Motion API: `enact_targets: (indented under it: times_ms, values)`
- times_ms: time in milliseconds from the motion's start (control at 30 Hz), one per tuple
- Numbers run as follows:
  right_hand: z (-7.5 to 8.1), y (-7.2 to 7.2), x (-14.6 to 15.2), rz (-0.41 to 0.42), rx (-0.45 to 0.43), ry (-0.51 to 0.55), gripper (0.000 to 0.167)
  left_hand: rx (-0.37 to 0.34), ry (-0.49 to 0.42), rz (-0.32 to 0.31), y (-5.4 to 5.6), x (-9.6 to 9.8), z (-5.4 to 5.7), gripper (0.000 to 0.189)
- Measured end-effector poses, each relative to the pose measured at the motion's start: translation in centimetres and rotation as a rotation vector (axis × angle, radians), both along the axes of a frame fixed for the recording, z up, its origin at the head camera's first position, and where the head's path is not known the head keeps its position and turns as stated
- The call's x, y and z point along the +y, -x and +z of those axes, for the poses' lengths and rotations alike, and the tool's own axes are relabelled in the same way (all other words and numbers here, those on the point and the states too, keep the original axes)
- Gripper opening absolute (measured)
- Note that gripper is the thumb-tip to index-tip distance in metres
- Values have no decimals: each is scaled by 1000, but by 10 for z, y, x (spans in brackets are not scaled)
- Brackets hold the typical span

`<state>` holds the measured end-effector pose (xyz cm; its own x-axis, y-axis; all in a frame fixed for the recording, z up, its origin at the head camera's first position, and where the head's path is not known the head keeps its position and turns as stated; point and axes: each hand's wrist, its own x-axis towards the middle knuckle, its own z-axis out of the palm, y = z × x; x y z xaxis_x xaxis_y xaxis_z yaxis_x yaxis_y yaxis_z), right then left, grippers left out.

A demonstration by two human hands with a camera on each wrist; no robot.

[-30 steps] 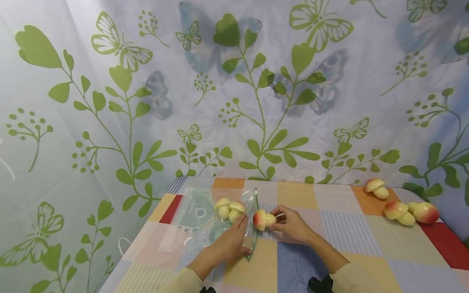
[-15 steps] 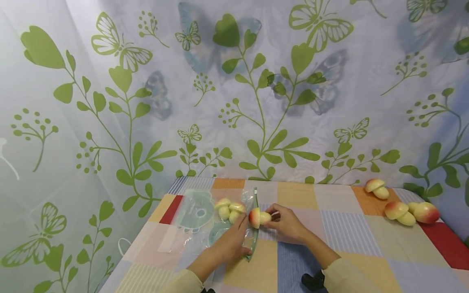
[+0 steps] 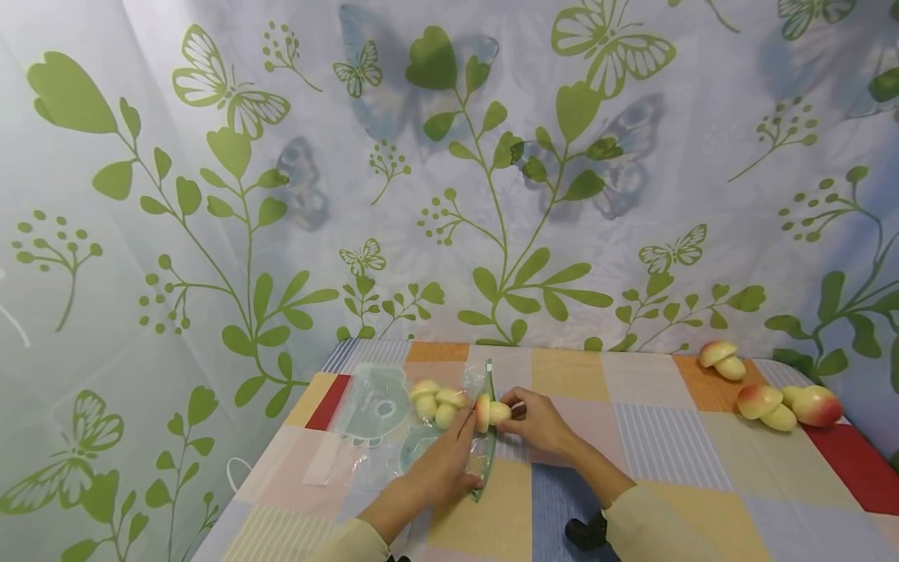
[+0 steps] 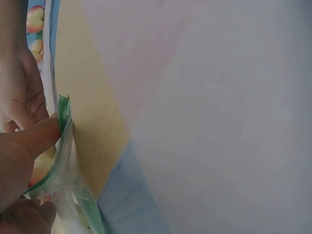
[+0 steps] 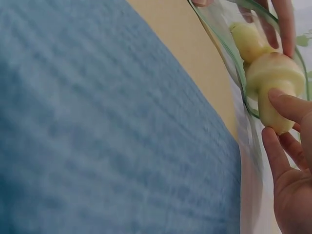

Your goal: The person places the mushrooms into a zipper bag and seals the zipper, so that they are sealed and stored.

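Note:
A clear zip bag (image 3: pixel 382 402) with green print lies flat on the table's left part, its green zip edge facing right. Two yellow toy mushrooms (image 3: pixel 425 406) with reddish caps are inside it. My left hand (image 3: pixel 441 460) rests at the bag's mouth, thumb and fingers spread apart; in the left wrist view the thumb (image 4: pixel 41 136) presses the zip edge. My right hand (image 3: pixel 544 421) pinches another toy mushroom (image 5: pixel 275 78) by its stem. Its cap points left and sits within the bag's mouth, close to a mushroom (image 5: pixel 247 41) inside. Some left fingers show blurred through the plastic.
Three more toy mushrooms lie at the table's far right: one mushroom (image 3: pixel 723 361) stands apart behind the other two, a mushroom (image 3: pixel 767 407) beside a redder mushroom (image 3: pixel 815 406). A patchwork cloth (image 3: pixel 583 499) covers the table. A leaf-patterned curtain (image 3: pixel 449 172) hangs behind.
My right hand has moved left with the mushroom, bringing its cap from just outside the zip edge into the bag's mouth. The left hand has stayed in place.

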<state>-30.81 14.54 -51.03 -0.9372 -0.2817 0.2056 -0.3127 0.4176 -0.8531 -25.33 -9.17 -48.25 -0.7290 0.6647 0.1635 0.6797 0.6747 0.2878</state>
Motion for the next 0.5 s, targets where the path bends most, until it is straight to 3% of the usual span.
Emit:
enact_targets:
  times_ms: [300, 500]
  values:
    - [-3, 4, -20, -26, 50, 5, 27, 89, 45, -24, -5, 0, 0, 109]
    - [-3, 4, -28, -61, 80, 13, 26, 70, 48, -26, -6, 0, 1, 109]
